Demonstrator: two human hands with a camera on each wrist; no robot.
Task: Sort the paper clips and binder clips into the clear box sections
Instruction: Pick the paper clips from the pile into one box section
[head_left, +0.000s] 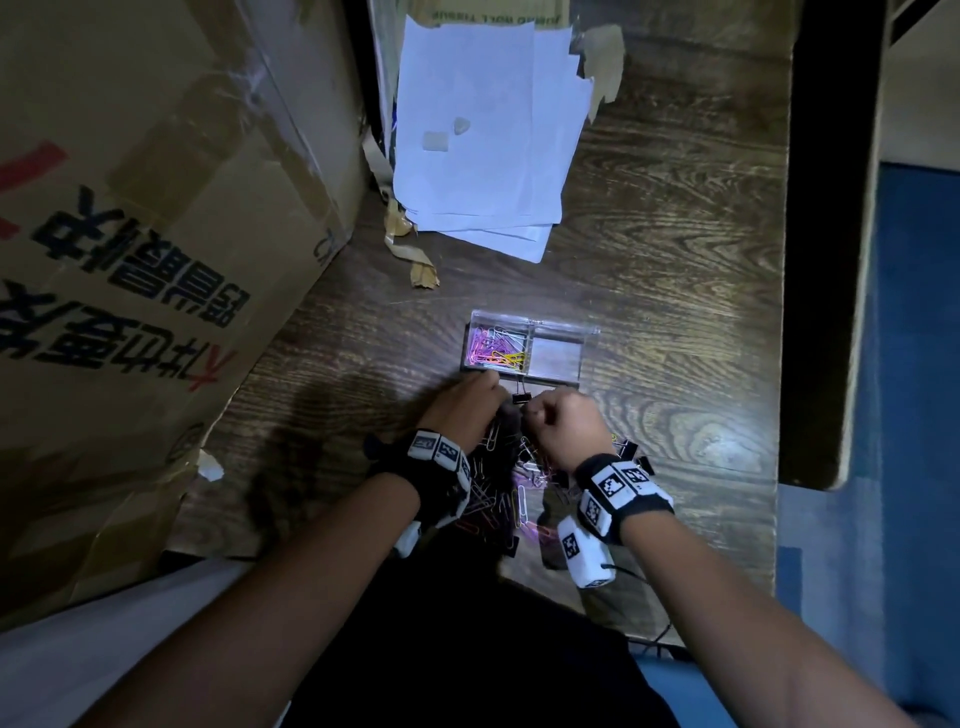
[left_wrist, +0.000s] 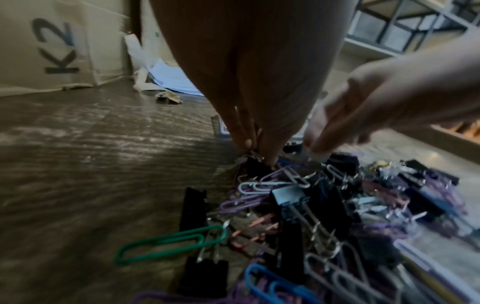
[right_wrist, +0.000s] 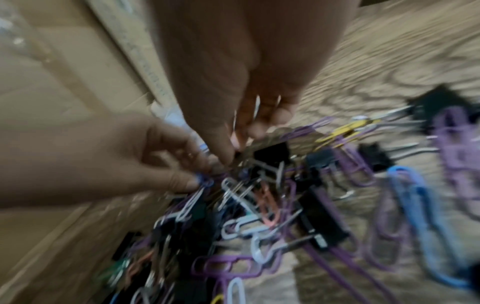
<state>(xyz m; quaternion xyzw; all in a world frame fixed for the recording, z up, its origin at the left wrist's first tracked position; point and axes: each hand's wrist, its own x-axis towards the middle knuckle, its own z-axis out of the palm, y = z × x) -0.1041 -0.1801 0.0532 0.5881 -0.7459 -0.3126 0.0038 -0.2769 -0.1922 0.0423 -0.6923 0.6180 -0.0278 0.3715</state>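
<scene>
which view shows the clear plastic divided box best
The head view: the clear plastic divided box shows whole, with coloured paper clips in its left section. The left wrist view shows only a sliver behind the fingers; the right wrist view shows nothing recognisable.

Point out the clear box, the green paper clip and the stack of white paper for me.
clear box (head_left: 556, 358): head view, floor of its bare right section.
green paper clip (left_wrist: 168, 243): left wrist view, middle of its wire loops.
stack of white paper (head_left: 483, 130): head view, centre of the top sheet.
</scene>
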